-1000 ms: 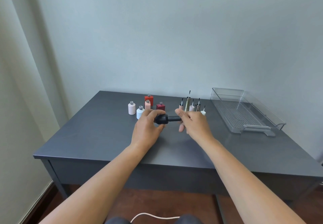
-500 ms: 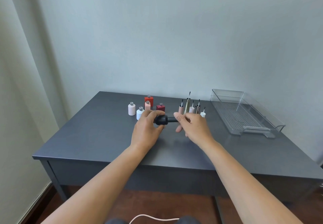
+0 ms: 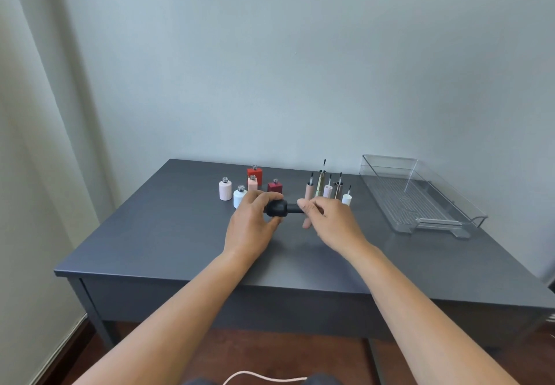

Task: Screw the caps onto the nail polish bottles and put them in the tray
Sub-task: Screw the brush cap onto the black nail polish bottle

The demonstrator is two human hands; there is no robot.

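Observation:
My left hand [image 3: 250,223] grips a black nail polish bottle [image 3: 277,207] lying sideways above the table. My right hand [image 3: 332,222] pinches its black cap [image 3: 295,209], which sits on the bottle's neck. Behind my hands stand several uncapped bottles: a pale pink one [image 3: 225,189], a white one [image 3: 239,196], a red one [image 3: 255,173], a peach one [image 3: 253,183] and a dark red one [image 3: 274,186]. Several caps with brushes pointing up [image 3: 322,182] stand behind my right hand. The clear plastic tray [image 3: 419,195] lies at the right.
The dark grey table [image 3: 168,234] stands against a pale wall, with a curtain at the left. A light cable [image 3: 258,378] shows at the bottom edge. The table's front edge runs under my forearms.
My right hand's fingers have shifted round the cap between frames. The bottle and both hands stay in about the same place.

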